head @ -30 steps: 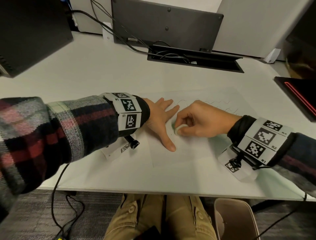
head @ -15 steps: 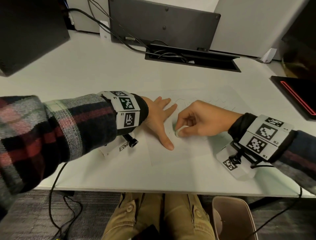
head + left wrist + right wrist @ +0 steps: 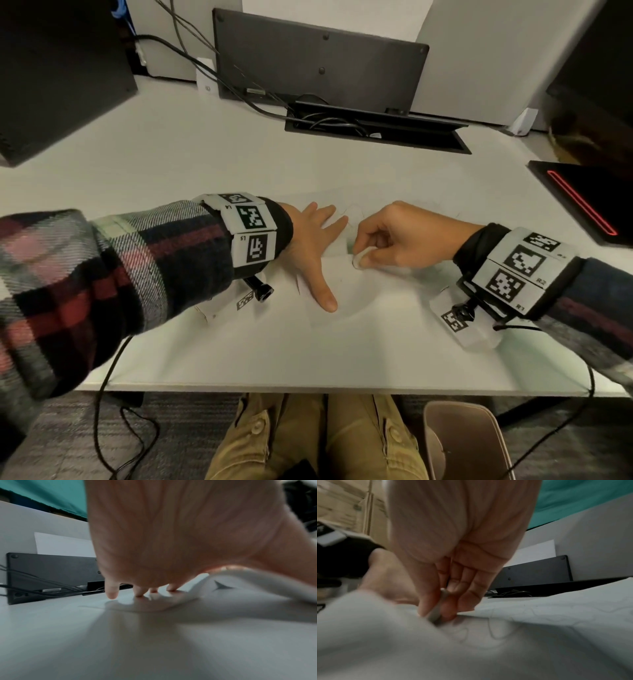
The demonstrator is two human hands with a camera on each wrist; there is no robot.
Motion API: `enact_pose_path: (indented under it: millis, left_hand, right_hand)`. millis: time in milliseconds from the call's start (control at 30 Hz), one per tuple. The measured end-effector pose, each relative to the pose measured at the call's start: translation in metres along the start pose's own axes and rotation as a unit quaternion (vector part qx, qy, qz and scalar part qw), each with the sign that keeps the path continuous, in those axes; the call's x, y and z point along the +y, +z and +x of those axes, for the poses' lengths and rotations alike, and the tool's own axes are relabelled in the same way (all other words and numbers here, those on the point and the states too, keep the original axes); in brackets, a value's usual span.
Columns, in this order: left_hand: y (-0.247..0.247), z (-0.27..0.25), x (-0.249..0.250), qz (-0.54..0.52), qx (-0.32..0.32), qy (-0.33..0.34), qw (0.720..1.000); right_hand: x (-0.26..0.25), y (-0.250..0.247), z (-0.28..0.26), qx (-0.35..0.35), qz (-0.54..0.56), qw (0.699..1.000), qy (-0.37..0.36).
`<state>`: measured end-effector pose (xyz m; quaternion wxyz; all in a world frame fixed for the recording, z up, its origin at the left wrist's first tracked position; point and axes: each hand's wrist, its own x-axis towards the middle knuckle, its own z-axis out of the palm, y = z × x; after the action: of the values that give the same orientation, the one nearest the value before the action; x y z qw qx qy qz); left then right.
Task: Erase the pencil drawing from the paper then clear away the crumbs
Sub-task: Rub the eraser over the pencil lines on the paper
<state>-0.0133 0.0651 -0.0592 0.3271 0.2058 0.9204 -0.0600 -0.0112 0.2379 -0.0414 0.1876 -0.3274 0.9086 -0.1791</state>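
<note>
Thin white sheet of paper [image 3: 359, 291] flat on pale grey desk [image 3: 205, 154], faint pencil lines [image 3: 498, 631] visible, sheet buckled near the rubbing. Small white eraser [image 3: 359, 259] pressed to sheet, pinched by curled fingers [image 3: 426, 601] of right hand [image 3: 407, 236]. Left hand [image 3: 308, 246] spread flat, fingers straight, pinning paper just beside eraser.

a white desk [image 3: 191, 164] with a cable tray [image 3: 376, 132] sunk in its far edge, pale partition walls [image 3: 496, 51] behind, grey carpet [image 3: 68, 438] below.
</note>
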Motion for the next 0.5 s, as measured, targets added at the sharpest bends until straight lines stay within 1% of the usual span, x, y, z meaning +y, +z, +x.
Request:
enact_pose_path:
  millis: [100,200,300,433,500]
  left_hand:
    - [-0.001,-0.001,-0.008,-0.039,0.014,0.019,0.999]
    - [-0.004,-0.003,-0.016,-0.089,0.036,0.040,0.995]
    - [-0.003,-0.002,-0.016,-0.076,0.049,0.038,0.995]
    - [-0.002,0.000,-0.014,-0.064,0.036,0.032,0.997]
    - [-0.002,0.000,-0.013,-0.056,0.032,0.029,0.997]
  right_hand:
    - [0.005,-0.010,-0.004,0.017,0.043,0.999,0.009]
    - [0.008,-0.020,-0.001,0.017,0.044,0.999,0.021]
    - [0.007,-0.019,0.007,0.000,0.014,1.000,0.026]
    - [0.002,-0.006,0.019,-0.023,0.005,1.000,0.020]
    - [0.002,-0.005,0.018,-0.037,0.017,0.999,0.024]
